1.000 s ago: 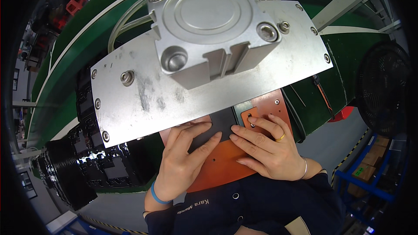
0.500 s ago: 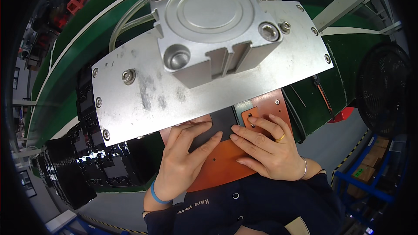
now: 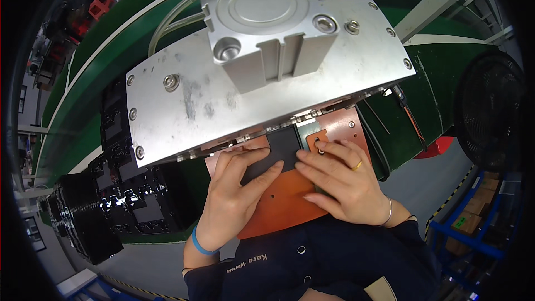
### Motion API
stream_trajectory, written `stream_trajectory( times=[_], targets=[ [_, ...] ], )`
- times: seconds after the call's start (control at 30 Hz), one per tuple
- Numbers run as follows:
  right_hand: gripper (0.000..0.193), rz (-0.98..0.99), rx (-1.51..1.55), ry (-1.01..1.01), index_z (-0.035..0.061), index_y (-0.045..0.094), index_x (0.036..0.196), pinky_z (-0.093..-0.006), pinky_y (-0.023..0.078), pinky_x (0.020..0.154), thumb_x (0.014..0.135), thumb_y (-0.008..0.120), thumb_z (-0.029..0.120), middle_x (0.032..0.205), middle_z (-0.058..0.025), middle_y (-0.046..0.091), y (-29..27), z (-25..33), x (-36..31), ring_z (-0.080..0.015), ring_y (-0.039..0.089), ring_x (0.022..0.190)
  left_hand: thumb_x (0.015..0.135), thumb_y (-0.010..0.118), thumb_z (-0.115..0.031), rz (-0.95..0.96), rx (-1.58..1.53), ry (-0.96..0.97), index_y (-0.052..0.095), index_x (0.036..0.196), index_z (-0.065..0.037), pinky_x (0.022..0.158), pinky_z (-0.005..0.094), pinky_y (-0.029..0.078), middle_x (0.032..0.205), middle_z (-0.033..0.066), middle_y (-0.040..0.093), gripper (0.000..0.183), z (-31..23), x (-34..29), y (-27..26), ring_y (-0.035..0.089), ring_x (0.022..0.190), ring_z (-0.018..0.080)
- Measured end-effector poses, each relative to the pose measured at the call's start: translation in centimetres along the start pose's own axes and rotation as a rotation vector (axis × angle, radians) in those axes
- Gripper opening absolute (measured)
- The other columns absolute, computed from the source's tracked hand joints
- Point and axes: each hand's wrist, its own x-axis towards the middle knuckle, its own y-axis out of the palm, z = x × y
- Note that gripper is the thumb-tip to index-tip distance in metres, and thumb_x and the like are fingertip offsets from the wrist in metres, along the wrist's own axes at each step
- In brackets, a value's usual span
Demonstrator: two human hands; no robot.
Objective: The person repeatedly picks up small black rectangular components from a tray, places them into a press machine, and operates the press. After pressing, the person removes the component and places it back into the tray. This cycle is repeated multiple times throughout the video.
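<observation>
A thin dark grey rectangular piece [image 3: 285, 147] lies on an orange-brown base plate [image 3: 278, 203], its far end under the pneumatic press [image 3: 262, 83]. My left hand [image 3: 231, 189] rests on its left side, thumb and forefinger apart on the dark surface, other fingers bent. At its right edge my right hand [image 3: 351, 187] lies with fingers stretched out. Fingertips of that hand reach a small orange block [image 3: 317, 140] with a screw. Neither hand is closed round anything. Above the work sits the press's silver top plate, carrying a block-shaped air cylinder [image 3: 262, 8].
Stacked glossy black moulded trays [image 3: 139, 212] stand on the green tabletop [image 3: 429, 100] at the left. To the right lie a cutter-like tool [image 3: 409, 114] and a black cable [image 3: 376, 147]. A black fan [image 3: 490, 111] stands far right, near a blue rack [image 3: 473, 217] with boxes.
The view has shifted slightly, showing more under the press's top plate and more of the dark piece. Both hands stay on almost the same spots.
</observation>
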Motion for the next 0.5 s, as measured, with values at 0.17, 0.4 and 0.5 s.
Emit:
stream_trajectory(
  times=[0.17,0.4,0.5],
  targets=[
    [0.039,-0.264,0.330,0.120,-0.0026,0.066,0.115,-0.0381,0.045,0.095,0.079,0.070,0.009,0.121,-0.0176,0.063,-1.1,-1.4,-0.7,-0.0323,0.059,0.111,0.068,0.069,0.003,0.001,-0.005,-0.012,0.072,0.111,-0.008,0.091,0.0379,0.049,0.115,0.0117,0.060,0.044,-0.2,-0.1,-0.1,0.055,0.099,0.0297],
    [0.032,-0.188,0.690,0.289,-0.0035,0.067,0.112,-0.0193,0.043,0.049,0.084,0.074,0.011,0.085,-0.0106,0.072,-1.2,-1.3,1.3,-0.0046,0.060,0.053,0.068,0.070,-0.003,-0.045,0.145,0.103,0.072,0.111,-0.013,0.093,0.0410,0.048,0.113,0.0113,0.062,0.044,-2.7,-1.4,-1.4,0.057,0.097,0.0274],
    [0.030,0.194,0.890,0.395,0.0001,0.070,0.107,-0.0188,0.036,0.047,0.083,0.078,0.017,0.070,-0.0079,0.070,-2.5,-0.3,2.9,-0.0005,0.056,0.051,0.071,0.073,-0.008,-0.120,0.271,0.165,0.073,0.111,-0.017,0.094,0.0424,0.047,0.113,0.0091,0.063,0.041,-3.9,-2.4,-1.2,0.059,0.095,0.0257]
  ],
)
